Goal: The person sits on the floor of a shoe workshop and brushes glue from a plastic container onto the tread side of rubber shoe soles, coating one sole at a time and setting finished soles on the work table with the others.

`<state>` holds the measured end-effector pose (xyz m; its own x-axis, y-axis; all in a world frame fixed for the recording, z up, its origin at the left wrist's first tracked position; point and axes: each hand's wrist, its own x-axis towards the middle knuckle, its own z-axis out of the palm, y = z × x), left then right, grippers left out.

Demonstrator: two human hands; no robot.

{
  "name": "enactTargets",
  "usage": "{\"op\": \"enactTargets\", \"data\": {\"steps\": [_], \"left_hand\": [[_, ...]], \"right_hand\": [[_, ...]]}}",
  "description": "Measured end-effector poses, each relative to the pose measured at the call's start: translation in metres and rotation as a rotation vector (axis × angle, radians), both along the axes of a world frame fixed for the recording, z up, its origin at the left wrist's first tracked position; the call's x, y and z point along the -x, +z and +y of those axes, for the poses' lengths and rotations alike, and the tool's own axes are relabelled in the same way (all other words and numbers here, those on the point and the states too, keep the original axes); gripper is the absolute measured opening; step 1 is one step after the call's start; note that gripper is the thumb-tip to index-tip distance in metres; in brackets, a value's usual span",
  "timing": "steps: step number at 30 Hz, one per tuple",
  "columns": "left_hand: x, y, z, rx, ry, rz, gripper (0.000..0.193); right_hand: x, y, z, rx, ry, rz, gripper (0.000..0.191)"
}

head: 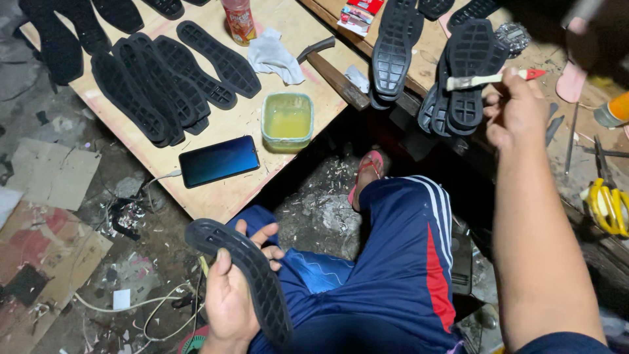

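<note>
My left hand [230, 288] grips a black rubber shoe sole [246, 275], tread side up, low over my lap. Up at the right, my right hand [517, 111] holds a small brush [488, 79] with a pale handle and a red end, level above a stack of black soles [466, 72] on the wooden bench. A square green tub of yellowish glue [287, 120] stands on the wooden board [229, 190] in front of me, between both hands.
Several black soles [164, 85] lie on the board beside a dark phone [219, 160], a white rag [275, 58], a hammer [316, 48] and a red can [239, 19]. My blue-trousered legs and a pink sandal [368, 172] fill the gap below. Yellow-handled tool [606, 206] at right. Cardboard and cables litter the floor.
</note>
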<state>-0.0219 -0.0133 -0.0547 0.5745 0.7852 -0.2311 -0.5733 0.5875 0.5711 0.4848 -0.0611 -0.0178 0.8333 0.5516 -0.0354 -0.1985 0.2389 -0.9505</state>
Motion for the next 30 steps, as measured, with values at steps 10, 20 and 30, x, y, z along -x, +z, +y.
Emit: {"op": "enactTargets", "data": {"steps": [10,20,30], "left_hand": [[-0.008,0.009,0.013,-0.178,-0.097,-0.079,0.063],[-0.002,0.024,0.009,0.092,-0.158,-0.518,0.086],[0.013,0.016,0.006,0.157,-0.081,-0.528,0.094]], "right_hand": [[0.097,0.041,0.032,-0.171,0.319,-0.113,0.012],[0.186,-0.005,0.146,0.218,0.501,-1.284,0.019],[0.194,-0.015,0.169,0.335,0.429,-1.457,0.015]]}}
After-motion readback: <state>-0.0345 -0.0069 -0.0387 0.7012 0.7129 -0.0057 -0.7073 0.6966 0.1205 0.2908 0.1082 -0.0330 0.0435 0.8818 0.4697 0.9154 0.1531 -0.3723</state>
